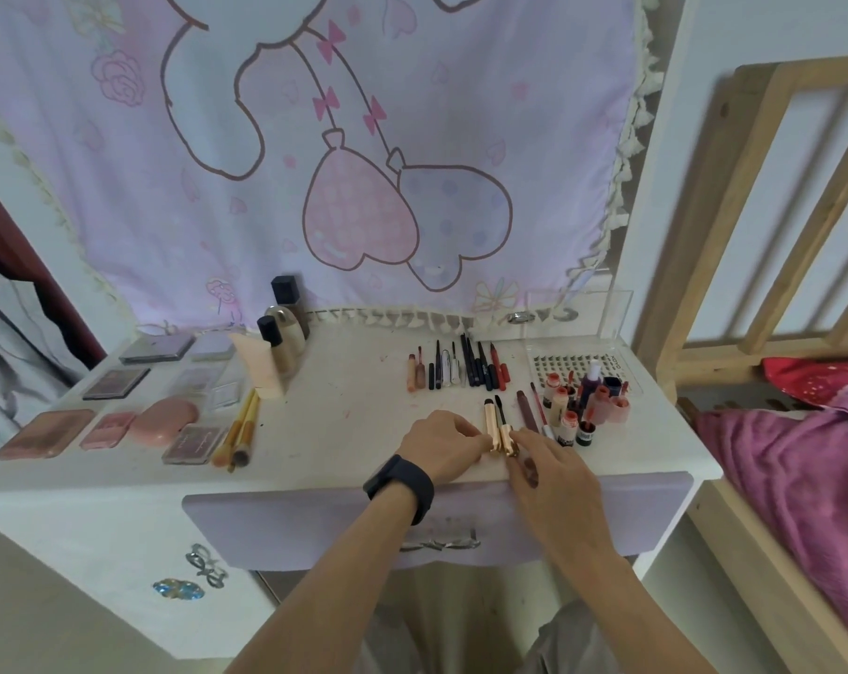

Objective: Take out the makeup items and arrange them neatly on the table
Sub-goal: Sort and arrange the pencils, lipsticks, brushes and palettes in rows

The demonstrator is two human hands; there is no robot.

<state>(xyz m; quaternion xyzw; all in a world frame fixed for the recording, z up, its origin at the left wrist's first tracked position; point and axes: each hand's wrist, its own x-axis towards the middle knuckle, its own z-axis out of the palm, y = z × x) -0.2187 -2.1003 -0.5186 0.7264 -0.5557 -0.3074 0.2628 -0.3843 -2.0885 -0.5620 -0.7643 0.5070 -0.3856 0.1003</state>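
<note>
**Two hands at two gold tubes on the desk**

The left hand point(441, 447), with a black wristband point(402, 484), has its fingers point(475, 437) curled and pinches the lower end of the left gold tube point(489, 423). The right hand point(553, 471) lays its almost straight fingers on the lower end of the right gold tube point(505, 432); if they really grip it, I cannot tell. Both tubes lie side by side on the white desk point(344, 430), between the two hands. Beyond the fingers lies a row of pencils point(460, 369). Just right of the fingers stand small bottles point(582, 406). Well to the left of the fingers lie brushes point(242, 430) and palettes point(115, 381).
</note>
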